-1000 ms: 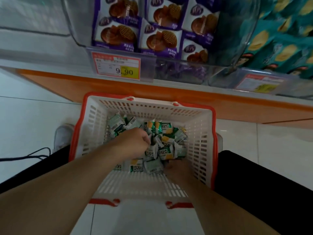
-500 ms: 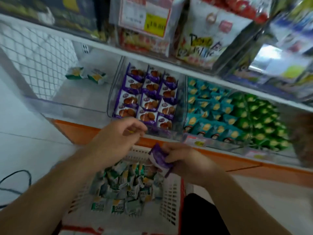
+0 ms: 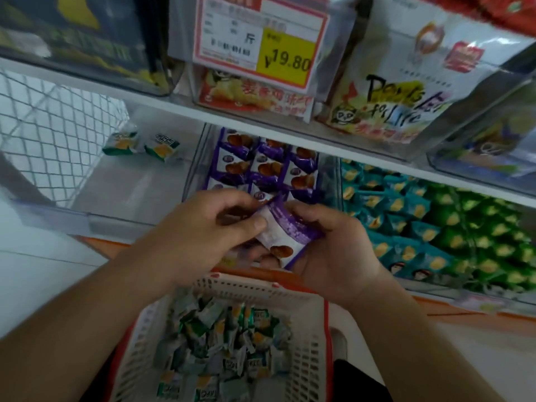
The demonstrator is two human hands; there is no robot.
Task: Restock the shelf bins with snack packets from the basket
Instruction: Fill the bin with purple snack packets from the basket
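Both hands hold one purple-and-white snack packet (image 3: 282, 237) in front of the lower shelf. My right hand (image 3: 327, 242) cups it from below and the right, and my left hand (image 3: 208, 227) pinches its left edge with thumb and fingers. Just behind the hands stands a clear bin of matching purple packets (image 3: 266, 166). Below, the white basket with a red rim (image 3: 316, 352) holds several green-and-white packets (image 3: 229, 343). Two green-and-yellow packets (image 3: 142, 143) lie at the back of a nearly bare clear bin (image 3: 121, 224) to the left.
Bins of teal packets (image 3: 385, 216) and green packets (image 3: 487, 233) fill the lower shelf on the right. The upper shelf carries larger bags (image 3: 406, 82) and a price tag reading 19.80 (image 3: 258, 39). A white mesh panel (image 3: 49, 134) closes the left end.
Both hands left the basket and rose to the shelf. The right hand brought up a purple packet, and the left hand has now closed in and pinched its edge. The view tilted upward.
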